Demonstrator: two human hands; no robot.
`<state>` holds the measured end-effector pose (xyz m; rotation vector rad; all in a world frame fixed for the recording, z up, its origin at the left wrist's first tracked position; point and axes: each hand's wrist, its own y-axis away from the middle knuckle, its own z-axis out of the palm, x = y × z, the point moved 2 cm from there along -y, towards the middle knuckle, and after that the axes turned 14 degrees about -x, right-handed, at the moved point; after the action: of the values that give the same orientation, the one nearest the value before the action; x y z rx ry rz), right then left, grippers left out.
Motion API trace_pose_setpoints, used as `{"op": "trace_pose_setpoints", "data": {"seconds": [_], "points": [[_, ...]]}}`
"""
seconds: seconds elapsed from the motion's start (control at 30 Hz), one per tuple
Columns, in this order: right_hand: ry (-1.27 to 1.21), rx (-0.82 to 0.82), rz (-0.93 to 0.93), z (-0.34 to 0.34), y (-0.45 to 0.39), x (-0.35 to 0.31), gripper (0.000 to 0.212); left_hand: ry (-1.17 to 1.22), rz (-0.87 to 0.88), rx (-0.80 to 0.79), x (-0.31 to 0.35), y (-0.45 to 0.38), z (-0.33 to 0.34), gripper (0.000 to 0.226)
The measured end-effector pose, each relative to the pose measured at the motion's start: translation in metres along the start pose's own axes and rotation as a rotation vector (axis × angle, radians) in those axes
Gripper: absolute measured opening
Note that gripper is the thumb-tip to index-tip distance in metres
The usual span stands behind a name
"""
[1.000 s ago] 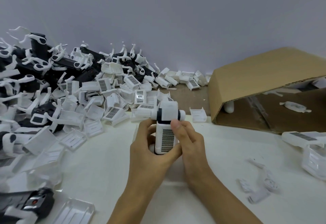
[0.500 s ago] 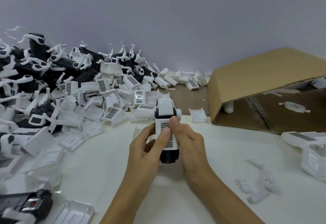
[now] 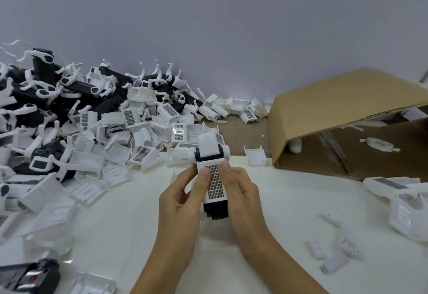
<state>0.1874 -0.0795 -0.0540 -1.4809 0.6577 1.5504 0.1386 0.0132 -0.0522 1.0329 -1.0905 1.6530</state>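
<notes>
Now | left hand (image 3: 183,203), right hand (image 3: 242,193) both grip device (image 3: 208,146) | thumbs (image 3: 205,175) on grid panel (image 3: 217,191)

Both hands (image 3: 208,201) holding white-black part (image 3: 212,173), parts pile (image 3: 81,131)

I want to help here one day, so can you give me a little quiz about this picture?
1. True or false: the left hand and the right hand both hold the gadget.
2. Where is the cardboard box? A) lying on its side, right of the hands B) standing upright, left of the hands C) hanging on the wall
3. Fill in: the big pile of plastic parts lies to the ___ of the hands.
Key: 1 true; 2 A; 3 left.
</notes>
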Motion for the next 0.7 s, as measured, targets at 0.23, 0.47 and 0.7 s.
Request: {"op": "trace_pose_setpoints", "data": {"seconds": [0.23, 0.47, 0.7], "points": [[0.046, 0.034, 0.02, -0.0022, 0.0021, 0.0022, 0.06, 0.013, 0.0, 0.036, 0.0004, 0.0007, -0.0005, 0.045], [0.026, -0.007, 0.025, -0.0007, 0.0036, 0.0, 0.046, -0.011, 0.067, 0.02, 0.0043, 0.0014, -0.0001, 0.044], [0.046, 0.028, 0.022, -0.0029, 0.0026, -0.0001, 0.056, -0.029, 0.034, 0.045, 0.0016, 0.0018, 0.0023, 0.041]]}}
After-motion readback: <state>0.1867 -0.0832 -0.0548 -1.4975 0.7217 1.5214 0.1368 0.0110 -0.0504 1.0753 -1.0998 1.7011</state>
